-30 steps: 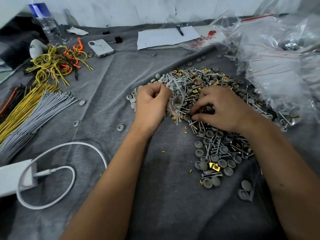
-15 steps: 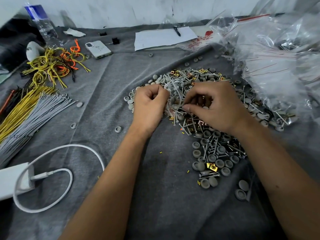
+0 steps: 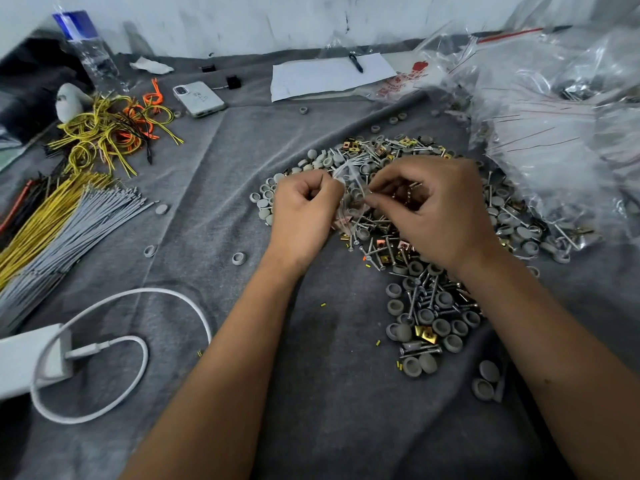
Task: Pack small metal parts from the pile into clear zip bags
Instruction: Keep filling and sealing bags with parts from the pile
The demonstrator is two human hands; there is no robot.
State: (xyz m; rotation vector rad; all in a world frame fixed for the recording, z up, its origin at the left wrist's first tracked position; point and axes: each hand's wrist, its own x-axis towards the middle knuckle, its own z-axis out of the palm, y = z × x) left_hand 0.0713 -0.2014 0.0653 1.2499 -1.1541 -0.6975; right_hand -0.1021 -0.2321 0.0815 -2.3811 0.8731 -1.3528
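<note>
A pile of screws, grey caps and brass clips (image 3: 426,306) spreads over the grey cloth at centre right. My left hand (image 3: 303,209) grips a small clear zip bag (image 3: 349,188) by its edge above the pile. My right hand (image 3: 433,206) sits just right of the bag, fingers curled, pinching small metal parts at the bag's mouth. What lies inside the bag is hard to tell through the crumpled plastic.
A heap of clear zip bags (image 3: 554,126) fills the right back. Wire bundles (image 3: 69,216) lie at left, a phone (image 3: 201,98), paper with a pen (image 3: 329,72) and a bottle (image 3: 88,50) at the back, a white charger with cable (image 3: 45,362) near left.
My right hand has lifted off the pile and moved up-left to the bag's mouth with parts between its fingers. My left hand has stayed on the bag.
</note>
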